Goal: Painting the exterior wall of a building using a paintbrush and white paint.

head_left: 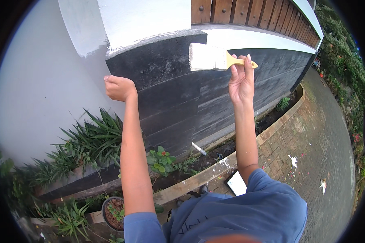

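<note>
My right hand [242, 83] pinches the yellow handle of a wide flat paintbrush [209, 58] between thumb and fingers. Its bristles are coated white and point left, in front of the dark wall. Raised at the left, my left hand [119, 88] is closed, with its fingers curled in and nothing showing in them. It is nearest to the edge where the dark stone-clad wall [162, 89] meets a pale grey wall [48, 69]. Above the dark cladding, a white-painted pillar [146, 18] has an uneven painted lower edge.
Spiky green plants [97, 139] and a potted plant [114, 212] stand below at the left. A white pipe [198, 148] sticks out of the planting bed. A curved curb [209, 174] borders it. By my feet lies a white-topped tray or lid [237, 183]; white splashes [293, 161] mark the paving.
</note>
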`<state>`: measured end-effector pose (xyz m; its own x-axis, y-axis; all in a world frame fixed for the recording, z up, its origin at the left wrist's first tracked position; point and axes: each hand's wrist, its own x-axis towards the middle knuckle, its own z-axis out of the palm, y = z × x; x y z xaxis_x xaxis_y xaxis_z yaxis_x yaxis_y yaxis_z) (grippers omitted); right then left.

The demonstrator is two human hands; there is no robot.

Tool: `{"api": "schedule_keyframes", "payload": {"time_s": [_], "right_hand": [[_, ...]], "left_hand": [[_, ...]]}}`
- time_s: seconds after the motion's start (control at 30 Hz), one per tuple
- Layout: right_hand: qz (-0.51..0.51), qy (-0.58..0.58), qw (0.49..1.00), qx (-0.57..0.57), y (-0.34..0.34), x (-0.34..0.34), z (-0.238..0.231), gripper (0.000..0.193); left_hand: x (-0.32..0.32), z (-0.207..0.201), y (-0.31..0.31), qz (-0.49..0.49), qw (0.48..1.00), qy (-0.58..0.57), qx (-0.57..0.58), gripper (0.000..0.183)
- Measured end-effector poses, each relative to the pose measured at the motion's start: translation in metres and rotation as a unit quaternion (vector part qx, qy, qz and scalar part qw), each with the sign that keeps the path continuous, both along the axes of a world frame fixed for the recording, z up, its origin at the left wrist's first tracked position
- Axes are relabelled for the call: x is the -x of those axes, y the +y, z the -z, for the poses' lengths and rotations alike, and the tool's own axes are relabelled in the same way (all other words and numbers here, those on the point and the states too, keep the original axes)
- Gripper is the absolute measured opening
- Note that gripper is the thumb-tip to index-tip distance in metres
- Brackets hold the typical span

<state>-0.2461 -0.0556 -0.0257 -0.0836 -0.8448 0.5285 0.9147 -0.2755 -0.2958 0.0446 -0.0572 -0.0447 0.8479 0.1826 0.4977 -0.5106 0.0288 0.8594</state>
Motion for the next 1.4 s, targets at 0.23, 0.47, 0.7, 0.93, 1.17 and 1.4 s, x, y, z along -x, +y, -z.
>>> {"api": "schedule_keyframes", "payload": {"time_s": [0.23,0.47,0.7,0.93,1.17,1.4], "right_hand": [[0.001,0.003,1.0,0.028,0.006,-0.001,0.001,0.029],[0.04,0.025,0.998,0.036,0.01,-0.002,-0.003,0.031],[0.1,0.073,0.992,0.009,0.05,0.011,-0.001,0.034],[0.13,0.07,0.988,-0.042,0.08,0.034,0.024,0.035],[0.088,0.054,0.994,-0.046,0.093,0.038,0.032,0.034],[0.087,0.057,0.993,-0.054,0.101,0.041,0.034,0.032]], "left_hand": [[-0.001,0.002,0.0,-0.003,1.0,-0.006,0.006,0.046],[-0.004,0.0,-0.002,0.009,1.0,-0.005,-0.011,0.044],[0.007,0.009,0.035,0.111,0.988,-0.052,0.099,0.032],[0.119,-0.01,0.137,0.523,0.849,-0.013,0.074,0.032],[0.148,-0.014,0.163,0.535,0.845,-0.002,0.009,0.028],[0.154,-0.014,0.17,0.534,0.845,-0.009,0.016,0.027]]}}
